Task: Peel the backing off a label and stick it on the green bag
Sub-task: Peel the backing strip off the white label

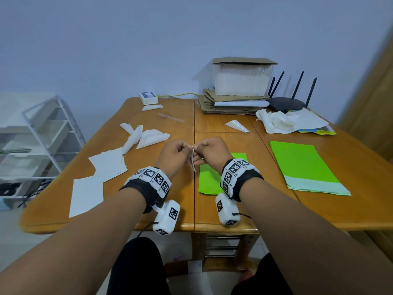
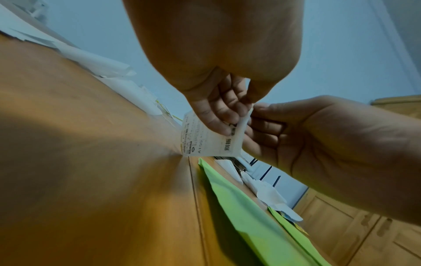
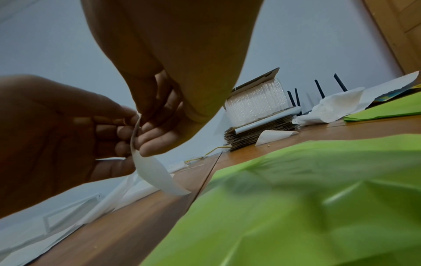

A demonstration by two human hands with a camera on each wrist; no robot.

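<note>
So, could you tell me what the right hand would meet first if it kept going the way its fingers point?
Probably the left hand: the right hand points toward it, only the label between them.

Two hands: left hand (image 1: pixel 176 153) and right hand (image 1: pixel 212 151). One label (image 1: pixel 193 159) between them. One green bag (image 1: pixel 209 177) lies singly; one stack of green bags (image 1: pixel 304 165) to the right, number of sheets not countable. One wooden table (image 1: pixel 148 199). One router (image 1: pixel 287 103) with four antennas clearly visible. One cardboard box (image 1: pixel 242 78) on one pile of flattened cardboard (image 1: pixel 225 105). One small white device (image 1: pixel 148 97). One white shelf rack (image 1: pixel 42 135). Loose white backing sheets (image 1: pixel 106 162) on the left: several, overlapping, exact number unclear.
</note>
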